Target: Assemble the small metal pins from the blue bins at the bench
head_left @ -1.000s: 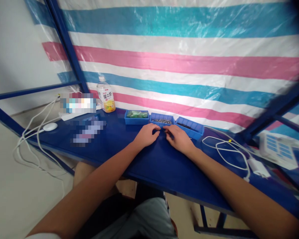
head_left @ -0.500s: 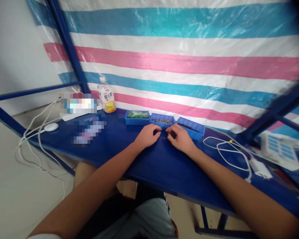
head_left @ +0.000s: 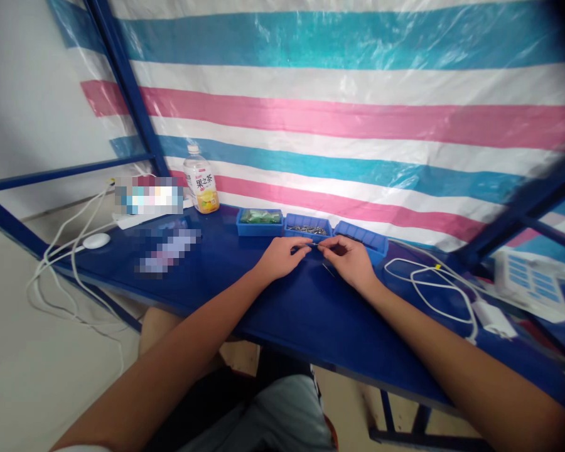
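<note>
My left hand (head_left: 286, 256) and my right hand (head_left: 347, 256) meet fingertip to fingertip above the blue table (head_left: 306, 314). Between them is a small thin metal piece (head_left: 315, 244), pinched from both sides; its exact kind is too small to make out. A thin pin-like piece (head_left: 328, 270) lies on the table just below my right hand. Behind the hands stands a blue bin of small metal parts (head_left: 307, 230). To its left is a bin with green contents (head_left: 260, 223). The right bin (head_left: 370, 245) is partly covered by my right hand, and its dark contents barely show.
A drink bottle (head_left: 201, 181) stands at the back left. White cables (head_left: 424, 284) and a white adapter (head_left: 493, 319) lie on the right, beside a white panel with blue squares (head_left: 532, 282). A round white object (head_left: 96, 241) sits near the left edge.
My hands have come together, and their fingertips now share the small metal piece. My right hand has shifted slightly right and down. The thin pin-like piece on the table is now visible.
</note>
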The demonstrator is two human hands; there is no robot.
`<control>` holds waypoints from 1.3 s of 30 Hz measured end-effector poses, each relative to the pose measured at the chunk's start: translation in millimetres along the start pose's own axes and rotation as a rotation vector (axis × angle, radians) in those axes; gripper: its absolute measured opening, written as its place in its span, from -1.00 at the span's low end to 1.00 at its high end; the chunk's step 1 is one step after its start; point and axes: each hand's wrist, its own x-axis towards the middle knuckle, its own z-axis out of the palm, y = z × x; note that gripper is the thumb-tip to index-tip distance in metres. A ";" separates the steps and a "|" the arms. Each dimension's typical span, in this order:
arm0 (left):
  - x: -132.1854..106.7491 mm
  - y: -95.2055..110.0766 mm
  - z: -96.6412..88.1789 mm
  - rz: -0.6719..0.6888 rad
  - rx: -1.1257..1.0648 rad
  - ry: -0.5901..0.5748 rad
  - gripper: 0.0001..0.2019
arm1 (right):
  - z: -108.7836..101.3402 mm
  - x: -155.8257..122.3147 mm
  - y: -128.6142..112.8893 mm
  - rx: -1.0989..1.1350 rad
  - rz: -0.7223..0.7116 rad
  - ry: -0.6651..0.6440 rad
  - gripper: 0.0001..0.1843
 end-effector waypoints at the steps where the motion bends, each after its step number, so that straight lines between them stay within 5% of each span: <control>1: 0.4 0.6 0.1 0.015 -0.011 -0.006 -0.71 | 0.9 -0.6 -0.5 0.024 0.029 -0.001 -0.79; 12: 0.5 -1.0 1.9 0.142 0.052 0.053 -0.72 | 3.5 -2.7 3.0 -0.053 -0.014 -0.061 -0.84; 18: -0.7 -1.9 5.0 0.235 -0.029 0.013 -0.39 | 0.7 -3.9 -3.8 -0.085 -0.130 -0.106 -0.51; 26: -2.3 -2.4 4.4 0.060 -0.012 -0.053 -0.57 | -3.3 -6.4 -10.1 -0.203 -0.151 -0.023 -0.75; 30: -2.7 -3.1 6.0 0.076 -0.015 -0.091 -0.55 | -4.3 -5.3 -11.3 -0.217 -0.252 -0.012 -0.84; 39: 0.5 -2.2 3.0 0.023 -0.061 -0.026 -0.68 | 0.2 -5.0 -10.7 -0.186 -0.324 -0.080 -0.88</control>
